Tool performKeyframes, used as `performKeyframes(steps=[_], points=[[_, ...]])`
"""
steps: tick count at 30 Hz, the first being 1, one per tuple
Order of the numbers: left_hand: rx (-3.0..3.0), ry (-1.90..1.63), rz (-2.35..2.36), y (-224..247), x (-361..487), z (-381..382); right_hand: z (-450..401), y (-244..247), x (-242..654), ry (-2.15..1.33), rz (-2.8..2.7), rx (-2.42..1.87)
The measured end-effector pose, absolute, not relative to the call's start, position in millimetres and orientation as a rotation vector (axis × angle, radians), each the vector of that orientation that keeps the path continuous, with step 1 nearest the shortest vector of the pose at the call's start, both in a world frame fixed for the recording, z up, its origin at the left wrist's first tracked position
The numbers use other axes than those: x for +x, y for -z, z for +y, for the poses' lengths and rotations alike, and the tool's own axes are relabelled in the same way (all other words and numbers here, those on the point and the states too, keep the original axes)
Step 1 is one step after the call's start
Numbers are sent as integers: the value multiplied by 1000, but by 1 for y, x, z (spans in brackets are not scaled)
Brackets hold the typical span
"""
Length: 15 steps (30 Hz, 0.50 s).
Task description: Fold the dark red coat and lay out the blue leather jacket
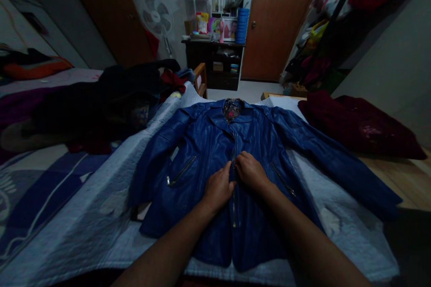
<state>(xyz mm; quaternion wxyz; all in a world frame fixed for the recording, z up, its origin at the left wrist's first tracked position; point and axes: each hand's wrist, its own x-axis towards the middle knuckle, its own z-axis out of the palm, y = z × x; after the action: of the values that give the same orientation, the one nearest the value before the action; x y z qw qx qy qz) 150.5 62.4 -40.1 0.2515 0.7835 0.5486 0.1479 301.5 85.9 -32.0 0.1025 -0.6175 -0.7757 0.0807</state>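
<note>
A blue leather-look jacket (208,130) lies front side up, its collar away from me and both sleeves spread out. My left hand (218,188) is closed on the jacket front just left of the zipper (235,210), thumb and fingers at its edge. On the other side of that zipper, higher up, my right hand (251,170) has its fingers pinched at the zipper line. The pull itself is hidden by the fingers. Below my hands the zipper runs down in one closed line. Above them the front parts towards the collar, where a patterned lining (232,111) shows.
A pale quilted cover (111,228) lies under the jacket. Dark clothes (84,103) are heaped at the left, and a folded maroon garment (363,125) sits at the right. Farther back stand a fan (157,15), a dark cabinet (197,60) and a brown door (276,22).
</note>
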Motion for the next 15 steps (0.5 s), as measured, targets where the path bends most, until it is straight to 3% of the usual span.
performKeyframes(steps=[15], points=[[2202,-287,1477,33,154,60,127,30,309,-197,-2222,-1871]])
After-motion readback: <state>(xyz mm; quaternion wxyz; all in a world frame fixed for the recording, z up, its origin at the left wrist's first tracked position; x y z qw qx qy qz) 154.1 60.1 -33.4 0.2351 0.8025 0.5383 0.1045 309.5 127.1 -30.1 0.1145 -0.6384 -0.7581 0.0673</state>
